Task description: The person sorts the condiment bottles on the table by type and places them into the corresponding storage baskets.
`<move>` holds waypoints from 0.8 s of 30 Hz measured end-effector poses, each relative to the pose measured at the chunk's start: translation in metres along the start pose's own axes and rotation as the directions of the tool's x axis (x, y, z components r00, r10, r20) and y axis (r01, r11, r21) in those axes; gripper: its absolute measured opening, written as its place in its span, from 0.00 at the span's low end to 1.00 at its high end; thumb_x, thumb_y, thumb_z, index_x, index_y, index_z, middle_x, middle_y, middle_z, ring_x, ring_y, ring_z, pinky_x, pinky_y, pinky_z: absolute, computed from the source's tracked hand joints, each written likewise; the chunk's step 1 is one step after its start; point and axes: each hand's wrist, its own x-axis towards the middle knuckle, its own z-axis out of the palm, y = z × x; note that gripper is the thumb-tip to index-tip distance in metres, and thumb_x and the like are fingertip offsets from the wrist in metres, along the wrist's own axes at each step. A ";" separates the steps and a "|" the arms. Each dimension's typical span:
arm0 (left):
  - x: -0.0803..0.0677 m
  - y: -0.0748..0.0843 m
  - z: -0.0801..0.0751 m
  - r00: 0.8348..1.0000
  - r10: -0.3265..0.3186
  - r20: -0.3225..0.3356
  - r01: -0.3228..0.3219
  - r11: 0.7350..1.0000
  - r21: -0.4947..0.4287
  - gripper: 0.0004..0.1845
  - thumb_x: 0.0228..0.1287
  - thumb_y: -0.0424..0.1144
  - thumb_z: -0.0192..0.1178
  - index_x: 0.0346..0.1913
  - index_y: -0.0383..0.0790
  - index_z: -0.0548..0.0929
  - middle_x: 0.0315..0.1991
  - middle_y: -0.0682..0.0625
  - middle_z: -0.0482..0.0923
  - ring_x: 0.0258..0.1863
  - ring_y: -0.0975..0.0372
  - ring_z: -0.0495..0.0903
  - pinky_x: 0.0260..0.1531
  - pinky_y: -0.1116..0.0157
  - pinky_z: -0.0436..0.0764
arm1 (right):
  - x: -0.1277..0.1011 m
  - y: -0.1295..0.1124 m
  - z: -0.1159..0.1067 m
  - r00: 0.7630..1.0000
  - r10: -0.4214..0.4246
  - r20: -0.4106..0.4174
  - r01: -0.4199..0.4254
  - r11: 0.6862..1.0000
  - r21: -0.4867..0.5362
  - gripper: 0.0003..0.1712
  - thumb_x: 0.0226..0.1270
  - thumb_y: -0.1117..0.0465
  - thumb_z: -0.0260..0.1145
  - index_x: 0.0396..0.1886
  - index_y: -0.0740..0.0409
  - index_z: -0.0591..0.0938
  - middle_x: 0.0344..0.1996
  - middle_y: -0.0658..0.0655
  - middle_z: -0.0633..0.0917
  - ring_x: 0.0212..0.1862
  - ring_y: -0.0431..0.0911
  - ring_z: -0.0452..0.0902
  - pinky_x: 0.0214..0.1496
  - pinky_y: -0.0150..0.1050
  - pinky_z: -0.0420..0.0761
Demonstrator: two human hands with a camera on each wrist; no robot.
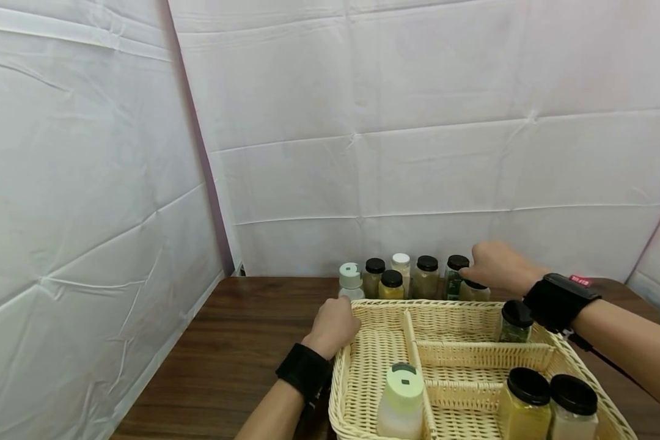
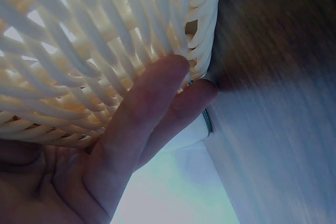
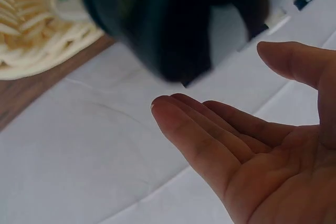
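On the dark wooden table [image 1: 236, 342], backed by white sheeting, sits a pale wicker basket [image 1: 374, 354] split into compartments, and it is the biggest thing on the surface. The left hand [image 1: 334, 327] rests against the basket's near-left outer corner; from the left wrist view its fingers [image 2: 147, 114] lie straight along the woven wall, touching it without curling round anything, so that grip is open. The right hand [image 1: 497, 266] reaches over the far right corner of the basket to the row of jars at the wall, its fingers relaxed and spread in the right wrist view, with a black jar lid [image 3: 168, 19] blurred just above them; that grip is open too and holds nothing. It hovers right over a black-lidded jar [image 1: 475, 289] standing just behind the basket rim, beside a jar of green herbs [image 1: 454, 276]. Further left in the row stand 5 more small jars, ending with a white-capped one [image 1: 351, 280]. Inside the basket are a white bottle with a pale green cap [image 1: 400, 400] in the left compartment, 2 black-lidded jars [image 1: 550, 403] at the near right, and 1 dark-lidded jar [image 1: 514, 322] at the far right.
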 end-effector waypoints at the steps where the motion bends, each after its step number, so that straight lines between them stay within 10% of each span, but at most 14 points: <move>1: 0.000 0.000 0.000 1.000 0.001 0.000 -0.001 1.000 0.002 0.06 0.70 0.28 0.64 0.43 0.26 0.81 0.29 0.40 0.78 0.28 0.55 0.79 0.30 0.57 0.81 | 0.000 0.001 0.001 1.000 0.004 0.007 -0.004 1.000 0.005 0.30 0.81 0.62 0.62 0.19 0.45 0.58 0.19 0.47 0.51 0.25 0.43 0.43 0.34 0.46 0.61; 24: 0.002 0.001 0.001 1.000 -0.029 0.008 0.029 1.000 0.010 0.08 0.70 0.28 0.65 0.46 0.25 0.82 0.33 0.38 0.80 0.32 0.53 0.82 0.35 0.56 0.83 | 0.006 0.016 0.021 0.988 0.090 0.126 -0.095 0.995 0.031 0.21 0.78 0.63 0.65 0.22 0.53 0.69 0.18 0.49 0.62 0.22 0.43 0.53 0.33 0.44 0.63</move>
